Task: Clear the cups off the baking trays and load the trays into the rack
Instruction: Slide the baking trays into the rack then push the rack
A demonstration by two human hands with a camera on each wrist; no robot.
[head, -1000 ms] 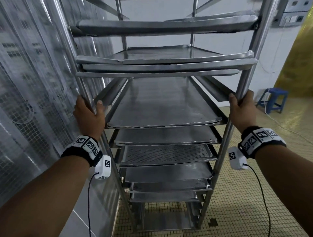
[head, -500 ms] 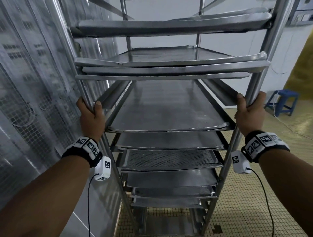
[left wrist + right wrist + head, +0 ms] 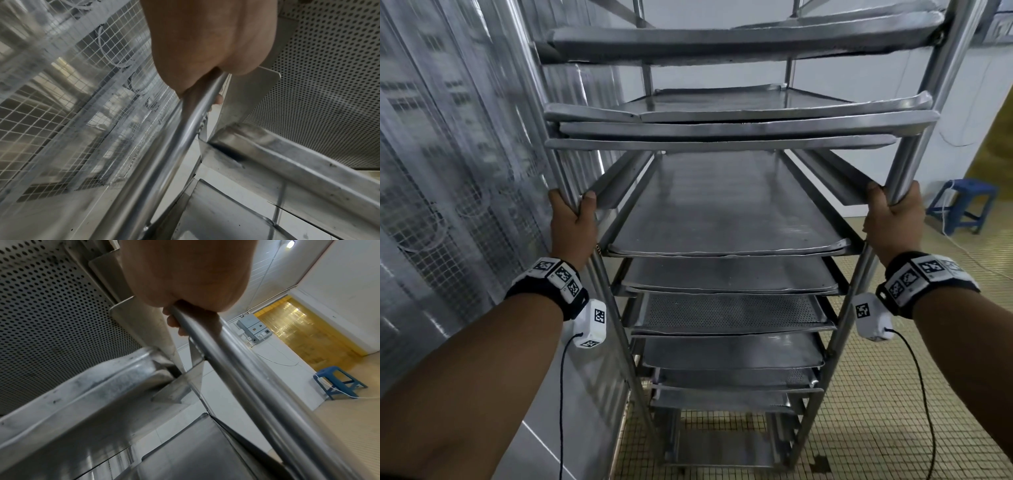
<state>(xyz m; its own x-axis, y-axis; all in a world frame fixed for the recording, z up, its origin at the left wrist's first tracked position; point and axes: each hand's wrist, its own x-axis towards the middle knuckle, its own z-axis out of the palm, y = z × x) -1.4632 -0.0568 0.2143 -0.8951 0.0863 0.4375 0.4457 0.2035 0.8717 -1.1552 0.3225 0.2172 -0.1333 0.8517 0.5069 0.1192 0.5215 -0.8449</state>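
A tall steel rack stands in front of me with several metal baking trays slid onto its runners; one lower tray is perforated. My left hand grips the rack's front left post, fingers curled round the tube. My right hand grips the front right post the same way. In the left wrist view the left hand closes over the tube; in the right wrist view the right hand does likewise. No cups show in any view.
A wall of plastic strips over wire mesh runs close along the rack's left side. A blue stool with a white cable stands at the right by the wall. Yellow strip curtains hang in a doorway. The floor is small yellow tiles.
The rack and both hands have shifted rightward and slightly lower in the head view. Both hands keep their grip on the posts.
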